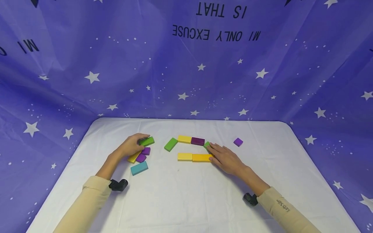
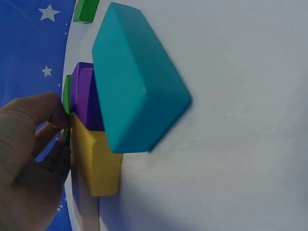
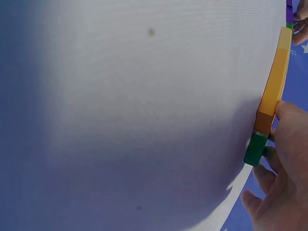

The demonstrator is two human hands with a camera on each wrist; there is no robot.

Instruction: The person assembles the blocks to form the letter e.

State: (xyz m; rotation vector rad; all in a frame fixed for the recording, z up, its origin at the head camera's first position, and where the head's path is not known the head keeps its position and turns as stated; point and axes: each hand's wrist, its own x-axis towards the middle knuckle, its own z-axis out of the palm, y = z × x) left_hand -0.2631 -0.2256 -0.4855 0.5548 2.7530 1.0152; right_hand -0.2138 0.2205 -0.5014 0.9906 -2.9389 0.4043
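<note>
Green block (image 1: 148,141): likely light, stiff — grip long sides
Left hand (image 1: 131,146): pinching it
Right hand (image 1: 228,160): extended — touching orange block (image 1: 201,158)

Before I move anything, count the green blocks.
3: left green block at the left hand, right green block partly covered by the right hand, middle green block between the hands. Others may be hidden beneath the hands.
</note>
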